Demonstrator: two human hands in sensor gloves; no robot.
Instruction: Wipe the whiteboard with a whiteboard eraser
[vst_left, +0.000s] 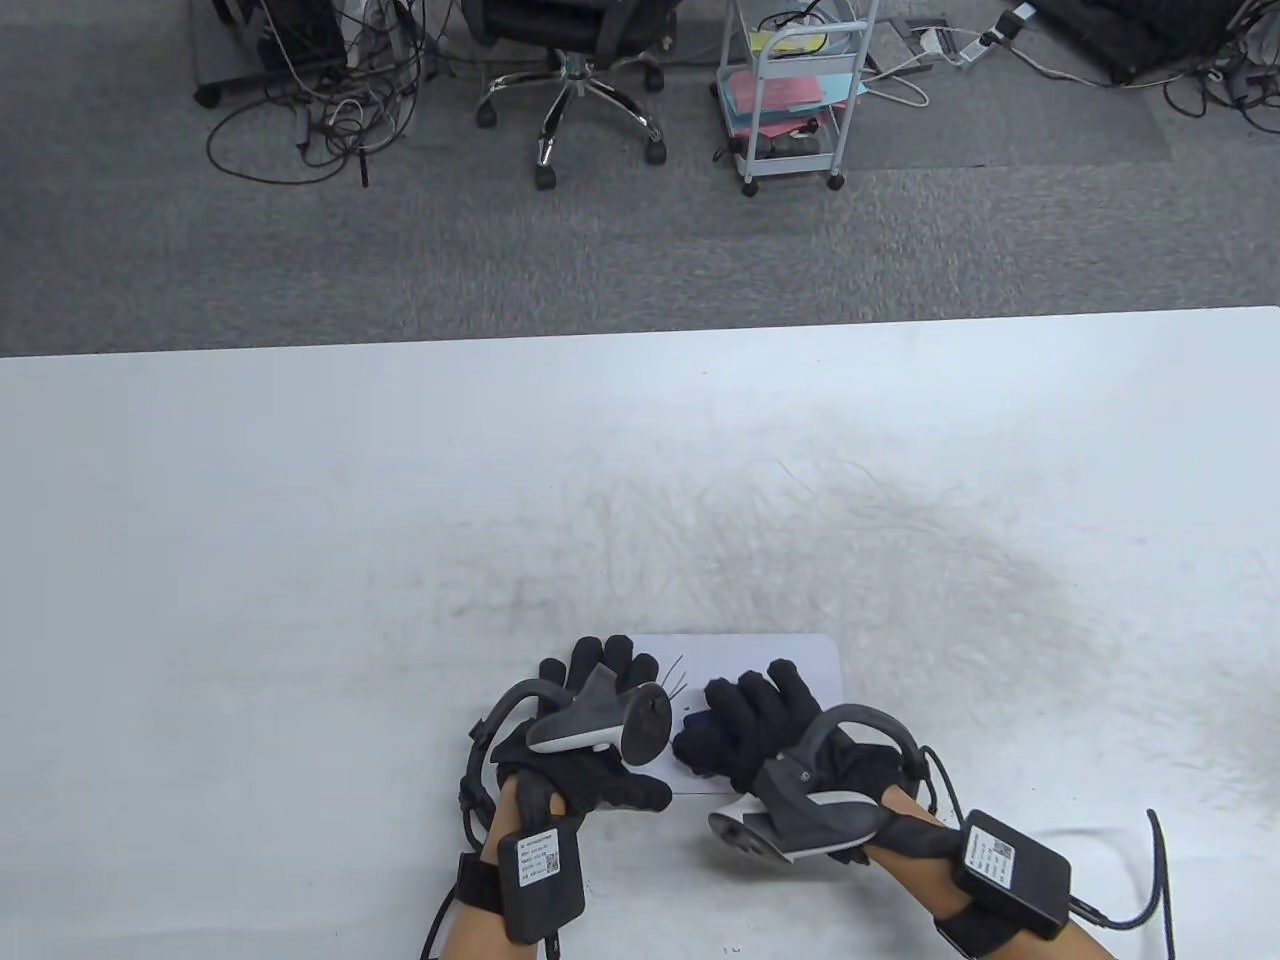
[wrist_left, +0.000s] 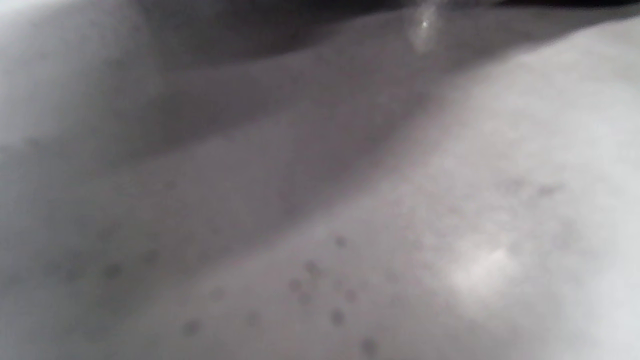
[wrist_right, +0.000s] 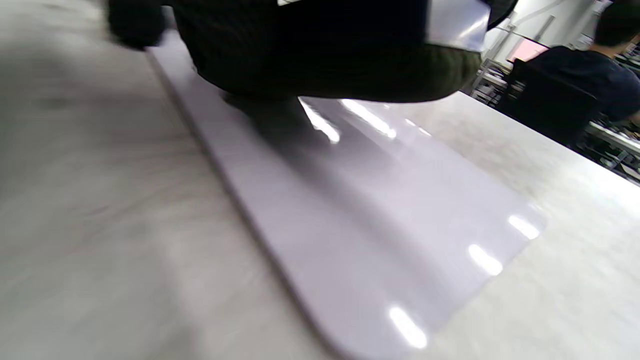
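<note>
Currently mid-wipe: small whiteboard flat at near table edge. Left hand presses flat on left end, likely anchoring. Right hand curled around dark eraser, on board, near pen marks.

Table view: bright, even overhead light; sharp throughout; counter near-white, faint soft shadows under the hands; slight wide-angle bowing at edges.
Left wrist view: dim, grey, wholly out of focus; nothing identifiable.
Right wrist view: motion-blurred; streaked ceiling-light glare on whiteboard; dark underexposed right hand at top.
</note>
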